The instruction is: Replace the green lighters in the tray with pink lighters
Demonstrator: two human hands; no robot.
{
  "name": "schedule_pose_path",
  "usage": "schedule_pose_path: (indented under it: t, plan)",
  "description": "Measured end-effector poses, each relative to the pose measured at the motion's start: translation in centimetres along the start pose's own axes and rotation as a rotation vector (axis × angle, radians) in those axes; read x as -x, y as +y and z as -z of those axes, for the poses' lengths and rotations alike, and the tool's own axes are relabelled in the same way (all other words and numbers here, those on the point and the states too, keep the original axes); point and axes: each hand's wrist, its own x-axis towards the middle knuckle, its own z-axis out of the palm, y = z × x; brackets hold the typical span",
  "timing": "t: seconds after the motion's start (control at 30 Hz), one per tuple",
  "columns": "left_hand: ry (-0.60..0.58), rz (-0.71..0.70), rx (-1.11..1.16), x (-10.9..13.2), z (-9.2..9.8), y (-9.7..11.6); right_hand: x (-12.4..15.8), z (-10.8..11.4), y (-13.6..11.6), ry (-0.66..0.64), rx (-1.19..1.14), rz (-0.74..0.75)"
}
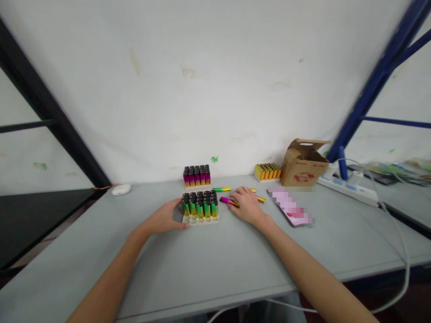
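My left hand (166,216) grips the left side of a pale slotted tray (202,221), thumb at the front corner and fingers at the back. Rows of green-and-yellow lighters (200,208) with black tops stand upright in it; some front-left slots show no lighter. To the right, my right hand (247,205) is curled over loose lighters lying on the table. A purple-and-gold lighter (225,200) sticks out between its thumb and fingers, partly hidden. An orange-gold lighter (261,199) pokes out on the hand's far side. Just behind lies a green-and-yellow lighter (222,189).
Purple-and-orange lighters (197,176) stand in a second tray near the wall. Farther right are a block of yellow-orange cylinders (268,171), an open cardboard box (303,166), a pink phone-like slab (289,207) and a white power strip (350,188). A white mouse-like object (121,189) lies left.
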Motion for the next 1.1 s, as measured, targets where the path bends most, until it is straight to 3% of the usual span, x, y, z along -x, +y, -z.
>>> schedule_pose_path:
  t: [0.2, 0.33, 0.47, 0.73, 0.8, 0.9, 1.03, 1.1]
  plan:
    - [0.034, -0.037, 0.042, -0.5, -0.8, 0.5, -1.7, -0.7, 0.1, 0.017, -0.094, -0.032]
    - [0.042, -0.042, 0.035, -0.6, -1.1, 0.4, -4.3, -1.6, -0.2, -0.093, -0.096, -0.001]
    - [0.045, -0.051, 0.031, -0.5, -1.3, 0.4, -6.2, -2.5, -0.4, -0.21, -0.057, -0.069]
    - [0.061, -0.041, 0.015, -0.5, -1.5, 0.2, -6.1, -2.6, 0.8, -0.124, -0.116, -0.151]
    - [0.062, -0.036, 0.016, -0.6, -1.7, 0.2, -5.3, -2.4, 1.5, -0.011, -0.278, -0.179]
    - [0.061, -0.032, 0.02, -0.9, -2.3, 0.3, -3.6, -1.6, 2.3, 0.142, -0.739, -0.276]
    - [0.101, -0.016, 0.027, -1.3, -3.5, 0.7, -1.6, 0.6, 2.2, 0.115, -1.4, -0.468]
    - [0.128, -0.008, 0.033, -1.5, -4.1, 0.8, -1.1, 1.7, 1.8, 0.06, -1.623, -0.546]
